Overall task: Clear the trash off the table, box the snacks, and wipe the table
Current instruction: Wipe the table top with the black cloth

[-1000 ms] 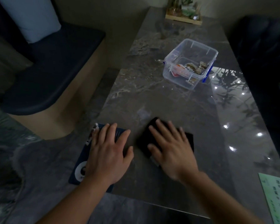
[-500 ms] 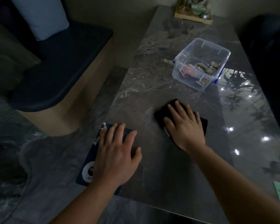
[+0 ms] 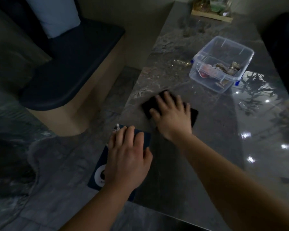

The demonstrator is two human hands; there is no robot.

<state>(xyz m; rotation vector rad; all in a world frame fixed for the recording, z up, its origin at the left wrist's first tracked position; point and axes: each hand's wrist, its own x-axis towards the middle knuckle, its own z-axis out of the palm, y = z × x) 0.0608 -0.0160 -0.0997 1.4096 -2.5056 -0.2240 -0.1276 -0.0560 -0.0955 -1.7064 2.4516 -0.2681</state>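
Observation:
My right hand (image 3: 171, 116) lies flat, fingers spread, on a dark cloth (image 3: 148, 105) pressed to the grey marble table (image 3: 215, 147), a little left of its middle. A clear plastic box (image 3: 222, 62) holding several wrapped snacks stands further back, beyond that hand. My left hand (image 3: 128, 157) rests palm down on a dark blue card (image 3: 98, 175) that overhangs the table's near left edge.
A wooden tray with plants (image 3: 212, 15) sits at the table's far end. A dark padded bench (image 3: 70, 64) with a pale cushion (image 3: 55, 14) runs along the left. A dark seat (image 3: 284, 39) stands on the right. Light spots gleam on the table's right side.
My right hand has slid the cloth away from me and leftward across the table, toward the box. My left hand has stayed on the blue card.

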